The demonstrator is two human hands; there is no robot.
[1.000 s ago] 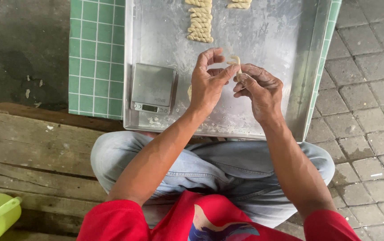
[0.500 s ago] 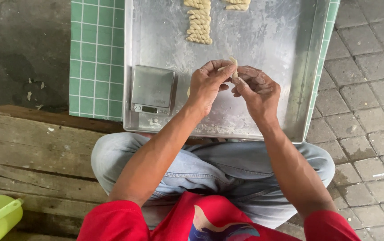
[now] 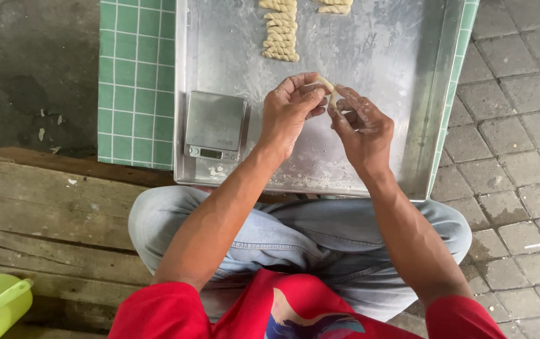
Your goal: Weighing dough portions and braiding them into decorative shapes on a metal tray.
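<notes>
You've got both hands, left hand and right hand, pinching 1 dough piece over the tray, with a row of finished twists done already.

We see only one pale end of the dough piece, since the fingertips of the left hand and right hand cover the rest, so its shape is probably a twist, though we cannot tell. Above the hands, the metal tray and both rows of twisted dough pieces run off the top edge. Left of the left hand, the small scale's display is too small to read.
</notes>
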